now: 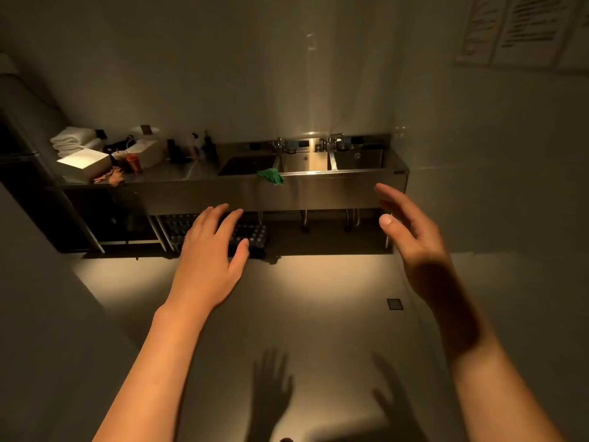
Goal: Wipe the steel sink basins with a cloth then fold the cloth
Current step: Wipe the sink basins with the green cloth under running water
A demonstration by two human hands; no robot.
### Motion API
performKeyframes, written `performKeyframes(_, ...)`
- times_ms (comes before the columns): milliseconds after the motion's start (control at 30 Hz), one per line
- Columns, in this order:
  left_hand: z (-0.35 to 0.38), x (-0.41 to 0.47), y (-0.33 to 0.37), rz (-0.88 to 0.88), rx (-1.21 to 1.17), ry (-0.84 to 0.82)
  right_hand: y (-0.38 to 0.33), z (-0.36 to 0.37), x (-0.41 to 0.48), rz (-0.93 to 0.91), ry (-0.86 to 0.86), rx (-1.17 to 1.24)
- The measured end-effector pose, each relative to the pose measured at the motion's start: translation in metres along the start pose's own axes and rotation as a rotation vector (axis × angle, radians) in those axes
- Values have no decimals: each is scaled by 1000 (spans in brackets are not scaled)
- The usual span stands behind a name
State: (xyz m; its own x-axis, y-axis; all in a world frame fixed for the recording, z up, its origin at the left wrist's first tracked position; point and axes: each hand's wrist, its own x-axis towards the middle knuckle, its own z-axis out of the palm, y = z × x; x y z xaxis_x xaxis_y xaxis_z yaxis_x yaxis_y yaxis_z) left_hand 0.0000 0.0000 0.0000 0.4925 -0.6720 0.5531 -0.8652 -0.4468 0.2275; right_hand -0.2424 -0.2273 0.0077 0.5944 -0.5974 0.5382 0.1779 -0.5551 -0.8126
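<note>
Bare left hand (210, 250) and right hand (411, 237) hover with fingers (220, 213) spread straight, holding nothing, well short of the steel sink (318, 189). On its front rim, by the left basin (245, 165), lies the crumpled green cloth (271, 176): likely light, soft and limp, best gathered at its bunched middle.

You have the steel sink (334, 189) along the wall, its three basins side by side, the middle one brightly lit. The green cloth (270, 176) lies crumpled on the front rim between the left and middle basins, one corner hanging down.
</note>
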Motion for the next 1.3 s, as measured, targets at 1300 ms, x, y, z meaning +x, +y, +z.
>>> performKeyframes(1300,205,335,-231,-112,-180,-56,213,164,361,101,-22,-84)
